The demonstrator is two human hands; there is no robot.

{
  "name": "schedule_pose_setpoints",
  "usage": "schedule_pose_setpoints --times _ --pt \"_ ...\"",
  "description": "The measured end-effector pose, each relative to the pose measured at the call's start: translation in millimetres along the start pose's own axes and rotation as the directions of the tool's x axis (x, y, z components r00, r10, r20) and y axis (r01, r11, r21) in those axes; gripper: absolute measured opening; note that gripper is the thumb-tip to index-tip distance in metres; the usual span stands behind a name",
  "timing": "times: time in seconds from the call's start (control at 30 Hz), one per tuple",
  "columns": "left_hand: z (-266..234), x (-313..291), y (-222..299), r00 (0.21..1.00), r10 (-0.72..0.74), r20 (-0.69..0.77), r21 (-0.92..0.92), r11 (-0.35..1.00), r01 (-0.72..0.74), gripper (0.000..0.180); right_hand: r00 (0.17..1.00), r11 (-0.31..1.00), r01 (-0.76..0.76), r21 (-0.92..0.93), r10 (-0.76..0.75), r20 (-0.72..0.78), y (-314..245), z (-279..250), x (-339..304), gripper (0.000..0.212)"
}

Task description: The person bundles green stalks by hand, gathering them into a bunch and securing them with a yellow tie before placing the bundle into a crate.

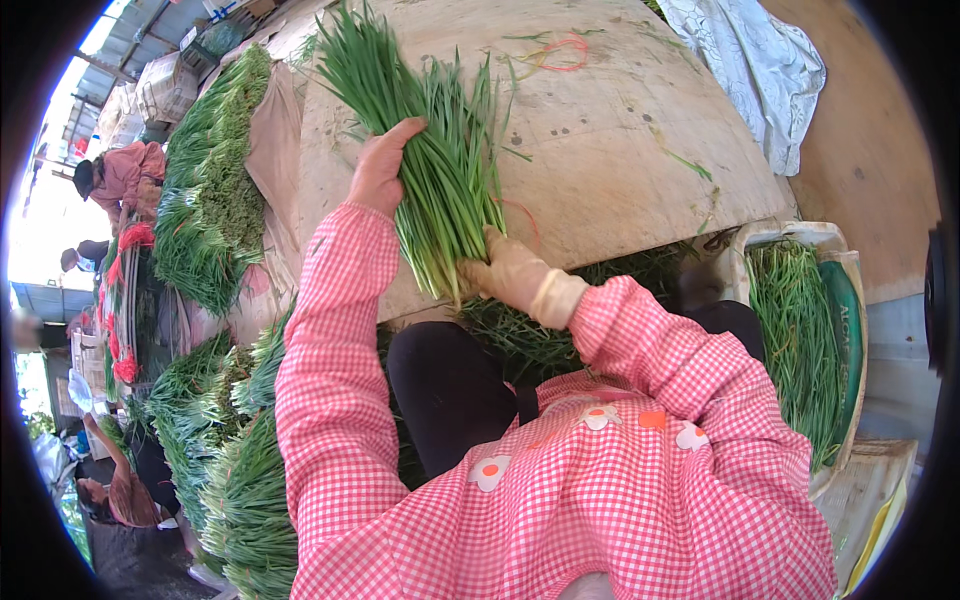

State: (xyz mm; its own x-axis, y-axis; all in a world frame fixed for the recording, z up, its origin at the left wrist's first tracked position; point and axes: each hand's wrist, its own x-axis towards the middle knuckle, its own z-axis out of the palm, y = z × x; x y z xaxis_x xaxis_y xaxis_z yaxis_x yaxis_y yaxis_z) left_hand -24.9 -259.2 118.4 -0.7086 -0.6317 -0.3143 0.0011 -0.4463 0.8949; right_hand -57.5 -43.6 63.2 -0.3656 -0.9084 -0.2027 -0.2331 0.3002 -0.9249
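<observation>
A thick bunch of garlic chives [440,185] lies at a slant over the wooden board [620,150], leaf tips pointing away and pale stem ends towards me. My left hand [384,168], bare, is closed round its left side at mid-length, thumb across the leaves; its other fingers are hidden. In a pale glove, my right hand [515,278] grips the stem ends from the right, thumb above. A thin red tie [525,222] shows on the board just right of the bunch. Loose chives [525,335] lie below the board's near edge, around my knees.
A white crate [765,235] of chives stands at right. Large piles of chives [215,180] line the left side. Another red tie [565,55] and leaf scraps lie on the board's far part. A pale cloth [745,70] hangs at far right. Several people work at far left.
</observation>
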Motion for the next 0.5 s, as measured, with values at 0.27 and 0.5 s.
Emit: schedule_pose_setpoints --times 0.27,0.5 --pt "-13 37 -56 0.922 0.385 -0.053 0.644 0.718 -0.263 0.084 0.960 0.936 -0.268 0.227 0.238 0.150 11 -11 46 0.027" --pt "-10 -3 -57 0.838 0.516 0.176 0.954 0.120 -0.274 0.093 0.942 0.867 0.276 -0.415 -0.158 0.296 6 2 52 0.027"
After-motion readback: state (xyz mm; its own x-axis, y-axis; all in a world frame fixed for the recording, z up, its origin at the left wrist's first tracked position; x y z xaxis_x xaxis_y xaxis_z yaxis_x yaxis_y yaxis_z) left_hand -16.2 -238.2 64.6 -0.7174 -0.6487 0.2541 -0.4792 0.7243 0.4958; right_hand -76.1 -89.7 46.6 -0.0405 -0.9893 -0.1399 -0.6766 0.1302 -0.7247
